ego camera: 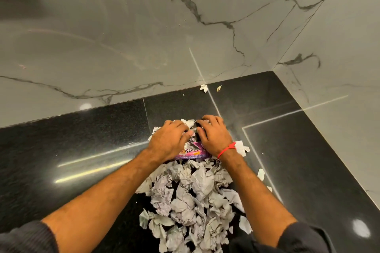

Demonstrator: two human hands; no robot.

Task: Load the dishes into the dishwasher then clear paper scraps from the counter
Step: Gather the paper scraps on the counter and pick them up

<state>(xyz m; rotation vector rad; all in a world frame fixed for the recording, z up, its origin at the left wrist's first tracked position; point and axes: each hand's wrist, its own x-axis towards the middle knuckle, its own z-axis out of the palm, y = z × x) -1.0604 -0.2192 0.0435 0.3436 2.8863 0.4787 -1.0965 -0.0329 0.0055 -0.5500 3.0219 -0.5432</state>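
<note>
Left hand (167, 141) and right hand (213, 136), fingers curled, raking paper scraps (191, 197) and pink wrapper (192, 153) on black counter (82, 139); stray bits (204, 88) near wall.

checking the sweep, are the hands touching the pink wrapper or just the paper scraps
Touching. The head view shows the left hand and right hand lying on the pink wrapper, whose upper part disappears beneath them, among the paper scraps.

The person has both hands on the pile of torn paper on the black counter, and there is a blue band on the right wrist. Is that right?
Almost. The head view shows the band on the right wrist is red, not blue. The rest holds: the left hand and right hand are both on the pile of torn paper on the black counter.
</note>
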